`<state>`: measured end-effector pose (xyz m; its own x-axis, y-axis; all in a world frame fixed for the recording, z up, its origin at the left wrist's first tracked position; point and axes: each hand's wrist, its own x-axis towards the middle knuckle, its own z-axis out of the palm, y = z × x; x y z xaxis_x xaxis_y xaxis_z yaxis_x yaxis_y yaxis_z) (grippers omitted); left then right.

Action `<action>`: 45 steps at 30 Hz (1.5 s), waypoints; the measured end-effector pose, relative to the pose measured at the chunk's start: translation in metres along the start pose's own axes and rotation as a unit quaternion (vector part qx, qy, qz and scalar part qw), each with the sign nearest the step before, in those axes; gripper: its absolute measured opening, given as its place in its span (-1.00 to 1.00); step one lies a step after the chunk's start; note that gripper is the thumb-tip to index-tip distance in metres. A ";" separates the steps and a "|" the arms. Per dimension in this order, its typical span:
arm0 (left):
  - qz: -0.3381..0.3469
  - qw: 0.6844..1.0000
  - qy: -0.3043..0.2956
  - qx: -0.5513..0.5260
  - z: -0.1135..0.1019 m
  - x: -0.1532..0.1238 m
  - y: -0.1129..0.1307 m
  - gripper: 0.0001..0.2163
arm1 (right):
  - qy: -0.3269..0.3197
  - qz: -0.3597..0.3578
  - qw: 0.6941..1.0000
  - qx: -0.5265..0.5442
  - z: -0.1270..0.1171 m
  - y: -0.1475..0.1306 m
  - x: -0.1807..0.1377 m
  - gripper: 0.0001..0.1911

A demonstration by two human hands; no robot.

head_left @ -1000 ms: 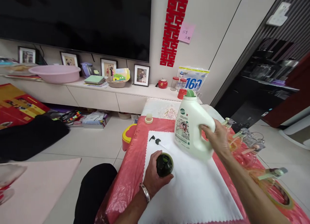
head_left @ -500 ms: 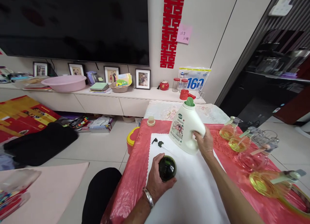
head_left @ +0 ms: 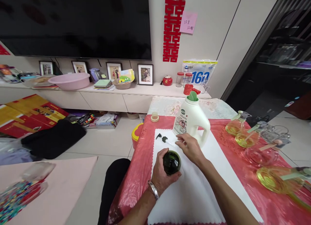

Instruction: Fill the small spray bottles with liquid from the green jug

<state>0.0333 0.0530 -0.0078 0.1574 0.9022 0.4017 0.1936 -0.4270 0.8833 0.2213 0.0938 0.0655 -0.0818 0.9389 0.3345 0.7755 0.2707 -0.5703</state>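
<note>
My left hand [head_left: 161, 173] wraps round a dark green, rounded bottle [head_left: 172, 162] with a glossy top. Beyond it, a black pump dispenser head [head_left: 164, 139] with a clear dip tube lies on the white cloth [head_left: 194, 199]. My right hand [head_left: 190, 148] is over the cloth with fingers loosely bent, its fingertips close to the tube's end; whether they touch it is unclear. Just behind stands a large cream detergent jug [head_left: 191, 116], upright, its handle free and a green spout [head_left: 192, 96] at its mouth.
A cream cap [head_left: 155, 116] sits at the table's far left on the red cover [head_left: 136, 186]. Several glass pump bottles with yellow or pink tints, among them a pink one [head_left: 259, 155], line the right side. A wire rack [head_left: 275, 134] is beyond them.
My right hand has let go of the jug's handle and moved left and towards me, near the pump's tube. The jug now stands on its own. My left hand still holds the green bottle.
</note>
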 end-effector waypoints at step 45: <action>0.054 0.998 0.015 0.040 0.002 0.002 -0.001 -0.23 | -0.063 -0.053 0.977 0.197 -0.028 -0.068 -0.027 -0.95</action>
<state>0.0352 0.0550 -0.0083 0.1523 0.8519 0.5011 0.2538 -0.5237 0.8132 0.1883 0.0442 0.1163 -0.2439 0.9128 0.3275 0.4588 0.4061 -0.7903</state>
